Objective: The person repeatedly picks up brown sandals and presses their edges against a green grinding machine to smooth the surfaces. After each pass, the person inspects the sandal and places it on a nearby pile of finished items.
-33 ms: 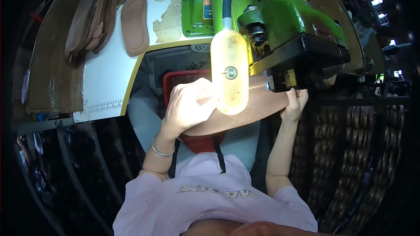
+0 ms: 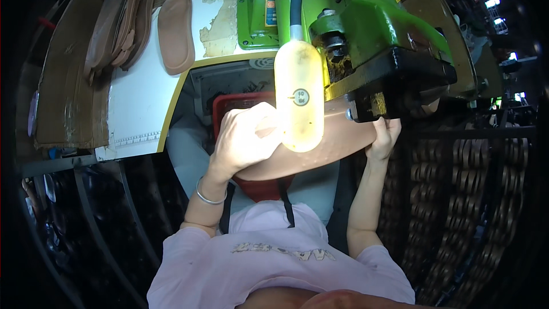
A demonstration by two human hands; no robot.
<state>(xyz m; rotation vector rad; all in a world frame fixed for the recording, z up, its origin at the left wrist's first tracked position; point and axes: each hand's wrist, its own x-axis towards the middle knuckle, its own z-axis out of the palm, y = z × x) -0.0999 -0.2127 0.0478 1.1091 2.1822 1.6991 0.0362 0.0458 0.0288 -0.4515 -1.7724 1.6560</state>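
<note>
Under the green machine (image 2: 372, 17), just below its black head (image 2: 400, 83), we hold a brown sole (image 2: 326, 149) flat between both hands. It runs from our left hand across to our right, its far edge tucked against the black head, and a lit lamp (image 2: 299, 94) hangs in front of its middle, hiding part of it.

Our left hand (image 2: 246, 140) is curled over the near left end of the sole, fingers bent and closed on it, thumb side toward the lamp; a bangle (image 2: 209, 194) sits on that wrist. Our right hand (image 2: 384, 137) grips the sole's right edge from below, fingers wrapped up around the rim and touching the underside of the black head. Both hands are clamped on the sole, well apart from each other.

Behind the left hand we see a red crate (image 2: 237, 106). Farther left, on the white bench (image 2: 137, 97), one more brown sole (image 2: 176, 31) lies alone, with a stack of soles (image 2: 117, 23) beside it, leaning on cardboard (image 2: 63, 91). To the right, dark racks (image 2: 457, 194) fill the side.
</note>
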